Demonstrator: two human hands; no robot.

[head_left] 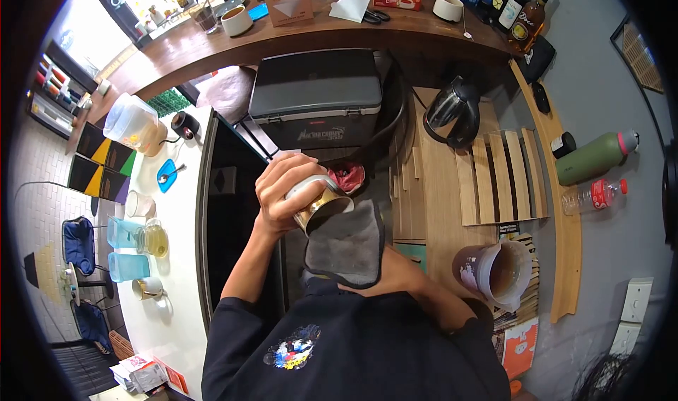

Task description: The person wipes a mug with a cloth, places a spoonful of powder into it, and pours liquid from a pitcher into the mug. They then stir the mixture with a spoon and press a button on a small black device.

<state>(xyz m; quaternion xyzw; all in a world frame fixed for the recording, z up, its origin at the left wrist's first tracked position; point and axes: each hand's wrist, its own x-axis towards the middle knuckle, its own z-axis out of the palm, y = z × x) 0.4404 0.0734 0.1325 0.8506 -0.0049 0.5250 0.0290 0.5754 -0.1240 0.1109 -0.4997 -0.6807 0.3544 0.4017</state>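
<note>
In the head view, my left hand (286,189) is wrapped round a metal cup (321,204), which is tilted with its opening toward the lower right. A grey cloth (346,245) with a dark edge lies against the cup's rim. My right hand (367,282) is under the cloth, which hides most of its fingers. Both hands are in front of my dark shirt, above the floor between the white counter and the wooden cabinet.
The white counter (166,260) at left bears jugs, cups and a blue tray (167,175). A black cooler box (314,93) stands ahead. At right are a kettle (453,113), a slatted wooden rack (503,177) and a pitcher (487,274).
</note>
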